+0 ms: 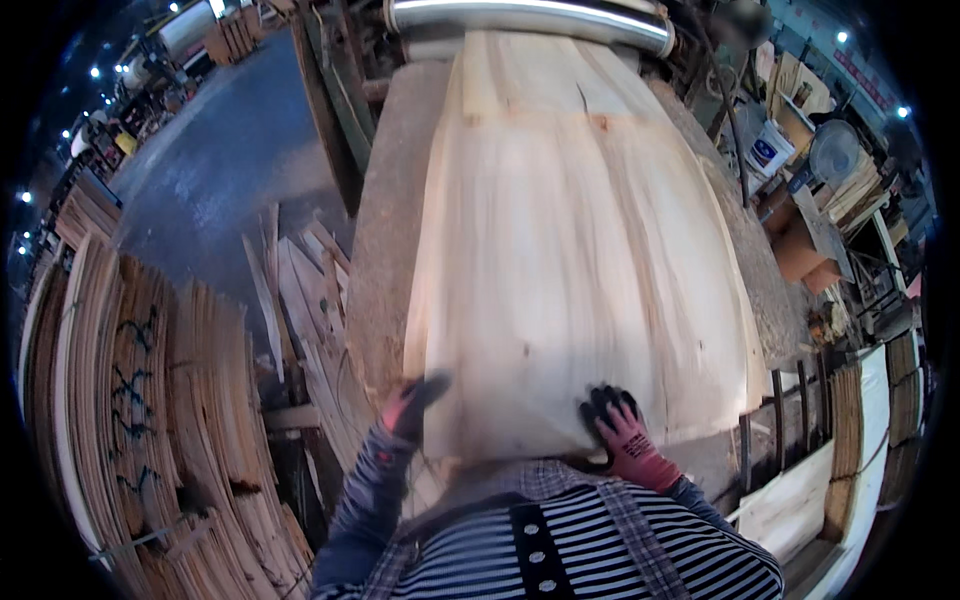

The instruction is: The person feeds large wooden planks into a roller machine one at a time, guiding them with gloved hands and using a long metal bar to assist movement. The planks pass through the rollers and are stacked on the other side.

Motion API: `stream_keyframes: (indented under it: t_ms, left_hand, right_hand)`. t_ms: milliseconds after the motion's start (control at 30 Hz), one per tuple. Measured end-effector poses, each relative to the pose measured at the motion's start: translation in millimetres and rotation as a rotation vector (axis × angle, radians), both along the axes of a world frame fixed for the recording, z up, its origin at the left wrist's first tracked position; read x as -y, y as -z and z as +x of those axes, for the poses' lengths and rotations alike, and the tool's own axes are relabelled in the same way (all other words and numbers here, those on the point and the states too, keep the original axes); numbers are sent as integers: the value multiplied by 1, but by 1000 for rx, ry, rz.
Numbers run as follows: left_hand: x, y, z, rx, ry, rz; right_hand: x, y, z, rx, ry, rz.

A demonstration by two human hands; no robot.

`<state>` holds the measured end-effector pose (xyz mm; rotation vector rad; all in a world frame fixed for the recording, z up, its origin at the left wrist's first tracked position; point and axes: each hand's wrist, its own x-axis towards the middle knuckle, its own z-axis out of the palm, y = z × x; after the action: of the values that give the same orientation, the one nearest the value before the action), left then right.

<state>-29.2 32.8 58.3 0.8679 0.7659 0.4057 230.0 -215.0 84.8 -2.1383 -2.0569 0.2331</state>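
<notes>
A large pale wood veneer sheet (560, 270) with brown streaks lies on the worktable in front of me, over another sheet (540, 75) that reaches the roller at the far end. My right hand (622, 437), in a red glove with black fingers, rests on the near edge of the veneer with its fingers spread. At the sheet's near left corner is my left hand (412, 405), gloved alike. Motion blurs its fingers, so its grip does not show clearly.
A shiny metal roller (530, 22) spans the table's far end. Tall veneer stacks (150, 390) stand at left, beside loose wood strips (310, 290). To the right are a white bucket (769, 150), a fan (835, 150), a cardboard box (800, 240) and another veneer stack (845, 440).
</notes>
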Motion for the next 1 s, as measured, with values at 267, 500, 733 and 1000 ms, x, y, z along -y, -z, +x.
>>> stream_keyframes:
  t_ms: [267, 500, 733, 1000]
  left_hand:
    - [-49, -140, 54, 315, 121, 1047]
    - [-35, 12, 11, -126, -86, 884]
    - [13, 203, -56, -565, -56, 1983]
    - [44, 40, -34, -758, -20, 893]
  right_hand:
    - [20, -83, 0, -213, 515, 631]
    - [39, -121, -30, 77, 209, 290]
    - [-59, -71, 32, 15, 97, 341]
    - [-186, -17, 118, 42, 197, 394]
